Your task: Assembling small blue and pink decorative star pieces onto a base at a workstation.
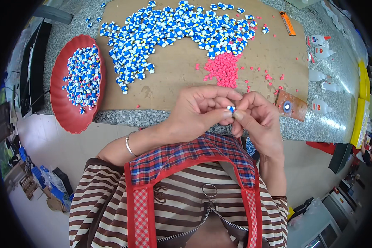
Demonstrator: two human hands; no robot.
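Observation:
My left hand [198, 110] and my right hand [258, 120] meet in front of my chest, just at the near edge of the granite table [314, 124]. Between their fingertips they pinch one small blue and white figure [231, 108]. On the brown cardboard sheet [169, 82] beyond lies a wide heap of the same blue and white figures [173, 31]. A pile of small pink pieces [224, 68] sits just past my hands. A silver bangle [129, 145] circles my left wrist.
A red oval tray [70, 120] at the left holds several finished figures. White glue bottles [320, 106] and a small brown tile with a blue cap [290, 105] lie at the right. An orange box cutter [287, 22] rests at the far right. Yellow trays [361, 103] line the right edge.

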